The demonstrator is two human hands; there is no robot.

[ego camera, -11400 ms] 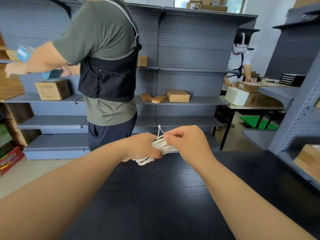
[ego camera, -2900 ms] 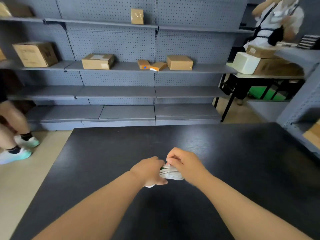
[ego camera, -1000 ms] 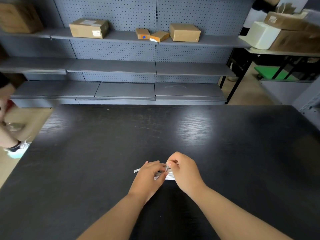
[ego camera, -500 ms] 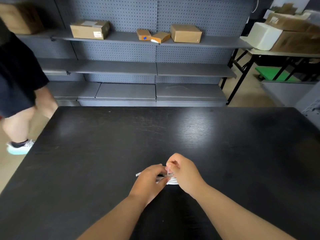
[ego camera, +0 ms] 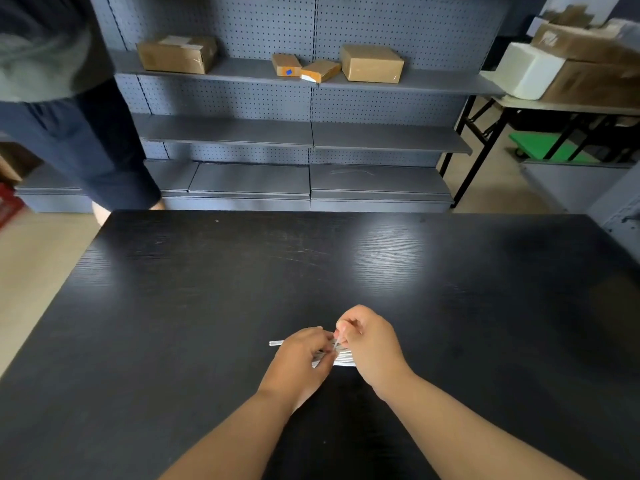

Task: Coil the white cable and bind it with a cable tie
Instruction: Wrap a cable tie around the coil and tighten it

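The white cable is bunched into a small coil on the black table, mostly hidden between my hands. My left hand is closed over the coil's left part; a short white end sticks out to the left of it. My right hand covers the coil's right part, with thumb and forefinger pinched on the thin cable tie that rises from the bundle. How the tie runs around the coil is hidden by my fingers.
A person in dark shorts stands at the table's far left corner. Grey pegboard shelving with cardboard boxes runs behind the table. A folding table with boxes and a white block stands at the right.
My hands and the coil have stayed in place on the table. The person at the left has moved closer to the table's far left corner.
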